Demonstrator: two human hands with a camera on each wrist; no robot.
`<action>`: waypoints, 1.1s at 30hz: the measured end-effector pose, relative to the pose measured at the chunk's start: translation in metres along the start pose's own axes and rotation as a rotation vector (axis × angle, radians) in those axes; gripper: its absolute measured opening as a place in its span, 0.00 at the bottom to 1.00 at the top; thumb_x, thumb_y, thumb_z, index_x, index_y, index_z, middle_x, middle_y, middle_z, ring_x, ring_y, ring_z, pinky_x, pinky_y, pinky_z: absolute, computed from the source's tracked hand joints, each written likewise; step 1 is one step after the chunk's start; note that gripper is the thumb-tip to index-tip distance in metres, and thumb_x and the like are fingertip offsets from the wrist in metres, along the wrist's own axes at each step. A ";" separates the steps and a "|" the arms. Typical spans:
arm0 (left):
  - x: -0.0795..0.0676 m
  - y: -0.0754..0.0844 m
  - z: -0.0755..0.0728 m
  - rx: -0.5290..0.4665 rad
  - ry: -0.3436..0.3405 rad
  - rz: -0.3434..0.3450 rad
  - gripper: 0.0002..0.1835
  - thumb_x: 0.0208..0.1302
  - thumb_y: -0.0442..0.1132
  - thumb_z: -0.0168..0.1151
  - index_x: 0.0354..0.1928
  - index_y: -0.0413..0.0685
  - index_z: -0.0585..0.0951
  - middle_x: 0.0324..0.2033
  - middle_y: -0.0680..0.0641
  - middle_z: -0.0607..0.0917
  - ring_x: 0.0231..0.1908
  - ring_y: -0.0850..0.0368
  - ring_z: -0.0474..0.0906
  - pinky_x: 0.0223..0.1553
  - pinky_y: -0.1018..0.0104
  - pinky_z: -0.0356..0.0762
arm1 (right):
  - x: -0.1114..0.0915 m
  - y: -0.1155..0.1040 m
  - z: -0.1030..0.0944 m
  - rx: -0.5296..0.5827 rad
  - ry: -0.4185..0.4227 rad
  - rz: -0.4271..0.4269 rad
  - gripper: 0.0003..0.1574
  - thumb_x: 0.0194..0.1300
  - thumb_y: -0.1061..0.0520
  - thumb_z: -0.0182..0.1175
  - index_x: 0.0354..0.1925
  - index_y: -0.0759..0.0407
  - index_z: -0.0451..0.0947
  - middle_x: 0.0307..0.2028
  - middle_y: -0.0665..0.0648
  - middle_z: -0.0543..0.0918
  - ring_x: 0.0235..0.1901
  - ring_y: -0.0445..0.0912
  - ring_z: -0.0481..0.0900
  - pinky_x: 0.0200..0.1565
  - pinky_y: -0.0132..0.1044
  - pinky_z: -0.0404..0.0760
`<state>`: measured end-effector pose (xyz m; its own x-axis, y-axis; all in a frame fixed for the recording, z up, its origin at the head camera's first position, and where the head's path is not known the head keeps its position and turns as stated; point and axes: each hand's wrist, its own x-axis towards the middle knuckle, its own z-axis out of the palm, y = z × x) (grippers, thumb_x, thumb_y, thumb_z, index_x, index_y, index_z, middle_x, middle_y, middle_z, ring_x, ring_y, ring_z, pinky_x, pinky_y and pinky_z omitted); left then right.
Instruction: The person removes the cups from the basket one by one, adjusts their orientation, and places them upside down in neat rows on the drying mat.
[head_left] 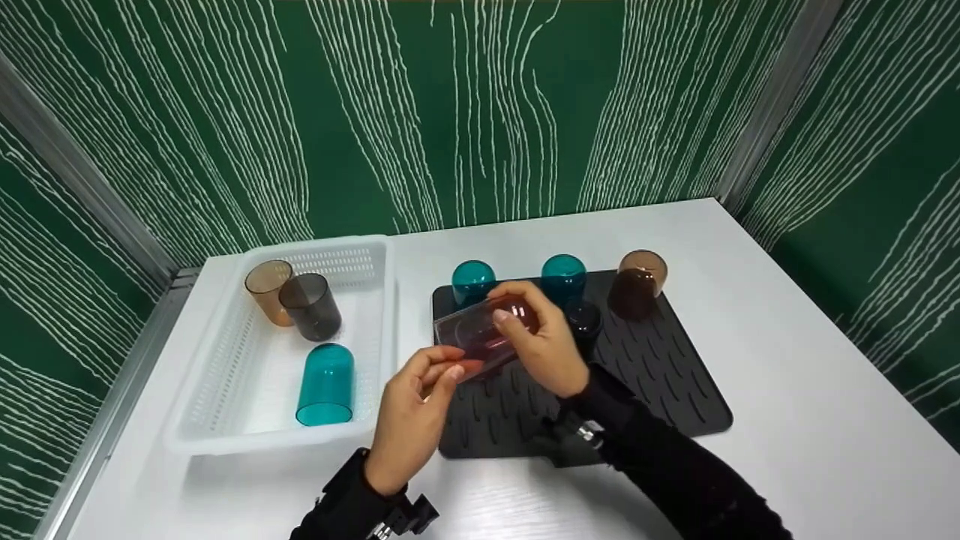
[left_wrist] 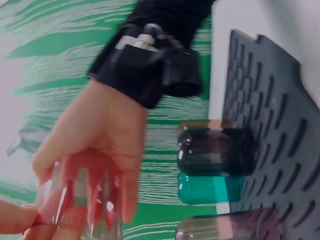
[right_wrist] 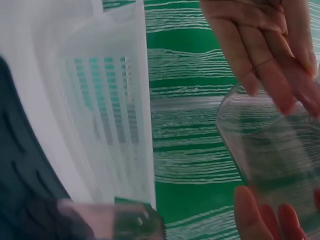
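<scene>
Both hands hold a clear pinkish cup on its side in the air over the dark drying mat, open end to the left. My right hand grips it round the closed end, thumb on the near side. At the rim, my left hand pinches the wall between thumb and fingers, and some fingertips show reddish through the plastic. In the left wrist view, the right hand wraps the base of the cup. The right wrist view shows the left hand's fingers at the rim.
On the black ribbed mat stand upside-down cups: two teal cups, a brown cup, a dark cup and a pinkish cup. A white basket at left holds amber, grey and teal cups.
</scene>
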<state>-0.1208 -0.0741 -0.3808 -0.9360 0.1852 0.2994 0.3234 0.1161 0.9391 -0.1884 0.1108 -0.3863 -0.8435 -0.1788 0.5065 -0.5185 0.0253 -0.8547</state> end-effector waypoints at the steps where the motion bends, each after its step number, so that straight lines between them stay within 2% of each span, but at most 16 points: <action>1: -0.001 -0.001 0.002 0.051 -0.014 0.022 0.16 0.73 0.39 0.54 0.55 0.36 0.74 0.50 0.43 0.87 0.55 0.54 0.82 0.57 0.64 0.77 | -0.001 -0.003 -0.006 -0.022 -0.009 -0.013 0.15 0.69 0.66 0.54 0.53 0.66 0.73 0.45 0.62 0.80 0.38 0.41 0.82 0.37 0.34 0.85; 3: -0.005 -0.002 0.005 0.159 -0.048 0.052 0.20 0.73 0.42 0.54 0.61 0.39 0.73 0.57 0.46 0.83 0.61 0.53 0.77 0.61 0.58 0.74 | -0.002 -0.008 -0.018 -0.065 -0.020 -0.040 0.16 0.67 0.67 0.56 0.53 0.66 0.73 0.45 0.62 0.80 0.37 0.41 0.82 0.36 0.36 0.85; 7: -0.013 -0.004 0.012 0.366 -0.118 0.070 0.30 0.73 0.49 0.53 0.72 0.43 0.64 0.73 0.43 0.64 0.74 0.43 0.55 0.70 0.42 0.58 | -0.005 -0.014 -0.045 -0.165 0.013 -0.102 0.18 0.63 0.69 0.59 0.52 0.65 0.76 0.44 0.62 0.81 0.32 0.39 0.83 0.33 0.33 0.85; 9: -0.017 -0.006 0.015 0.451 -0.142 0.067 0.34 0.73 0.53 0.52 0.74 0.43 0.60 0.76 0.41 0.56 0.76 0.38 0.45 0.71 0.36 0.50 | -0.006 -0.016 -0.059 -0.241 0.058 -0.140 0.18 0.60 0.69 0.61 0.51 0.64 0.78 0.44 0.61 0.82 0.34 0.37 0.81 0.36 0.30 0.83; 13: -0.023 -0.015 0.020 0.559 -0.175 0.067 0.38 0.72 0.55 0.52 0.76 0.44 0.55 0.77 0.39 0.47 0.76 0.34 0.35 0.70 0.30 0.44 | -0.007 -0.017 -0.085 -0.360 0.136 -0.183 0.19 0.58 0.69 0.63 0.49 0.62 0.80 0.43 0.59 0.83 0.40 0.36 0.78 0.42 0.23 0.78; 18: -0.026 -0.031 0.022 0.719 -0.246 0.065 0.47 0.66 0.60 0.59 0.78 0.49 0.50 0.78 0.39 0.41 0.76 0.33 0.31 0.70 0.29 0.40 | -0.010 -0.014 -0.114 -0.475 0.205 -0.202 0.19 0.56 0.69 0.64 0.48 0.62 0.81 0.43 0.59 0.82 0.42 0.34 0.76 0.45 0.21 0.73; 23: -0.023 -0.050 0.018 0.857 -0.335 0.016 0.59 0.53 0.66 0.67 0.78 0.53 0.46 0.78 0.42 0.37 0.76 0.34 0.29 0.70 0.30 0.40 | -0.013 -0.006 -0.142 -0.647 0.277 -0.205 0.19 0.56 0.66 0.65 0.48 0.59 0.82 0.42 0.59 0.83 0.42 0.33 0.73 0.46 0.23 0.68; 27: -0.020 -0.064 0.011 0.895 -0.429 -0.055 0.62 0.49 0.69 0.68 0.78 0.54 0.47 0.78 0.42 0.37 0.76 0.34 0.29 0.71 0.32 0.40 | -0.017 0.002 -0.160 -0.783 0.308 -0.152 0.20 0.58 0.63 0.66 0.50 0.61 0.81 0.44 0.63 0.81 0.42 0.43 0.75 0.45 0.33 0.68; 31: -0.017 -0.073 0.006 0.910 -0.585 -0.116 0.63 0.47 0.71 0.67 0.78 0.51 0.48 0.78 0.38 0.39 0.76 0.31 0.32 0.73 0.37 0.45 | -0.019 0.012 -0.175 -0.876 0.298 -0.088 0.19 0.58 0.60 0.66 0.50 0.62 0.80 0.44 0.66 0.79 0.40 0.56 0.77 0.40 0.48 0.71; 33: -0.018 -0.076 0.006 0.930 -0.657 -0.126 0.64 0.46 0.72 0.68 0.78 0.50 0.49 0.77 0.36 0.41 0.75 0.30 0.36 0.73 0.39 0.48 | -0.020 0.017 -0.181 -0.908 0.285 -0.059 0.19 0.59 0.59 0.65 0.49 0.62 0.80 0.43 0.67 0.79 0.39 0.59 0.78 0.38 0.53 0.71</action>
<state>-0.1278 -0.0804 -0.4582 -0.8038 0.5634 -0.1911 0.4661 0.7960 0.3862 -0.2060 0.2927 -0.3902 -0.7527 0.0388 0.6573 -0.3713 0.7993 -0.4724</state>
